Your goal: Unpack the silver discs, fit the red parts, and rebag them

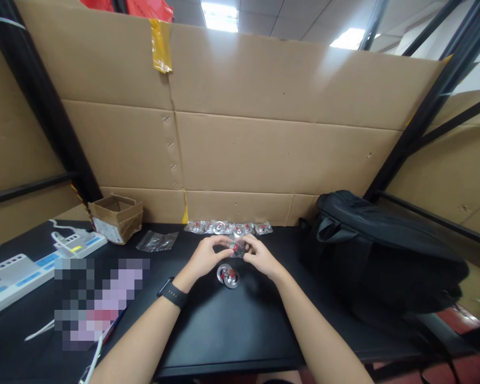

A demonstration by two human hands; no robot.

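Between my two hands is a small clear plastic bag (237, 248) with a red-marked piece in it, most likely a metal disc like the others. My left hand (206, 257), with a dark watch on its wrist, pinches the bag's left side. On the right side, the thumb and fingers of my right hand (261, 257) close on the same bag. Just below the hands, a few loose shiny metal discs with red centres (231, 278) lie overlapping on the black table (224, 330). Behind the hands, several bagged discs (219, 228) form a row along the cardboard wall.
Flat clear plastic bags (157, 241) lie left of the hands, near an open cardboard box (118, 217). A white power strip (44, 269) with plugs and cables runs along the left. A large black bag (384, 261) takes up the right side. Cardboard panels (244, 149) enclose the back.
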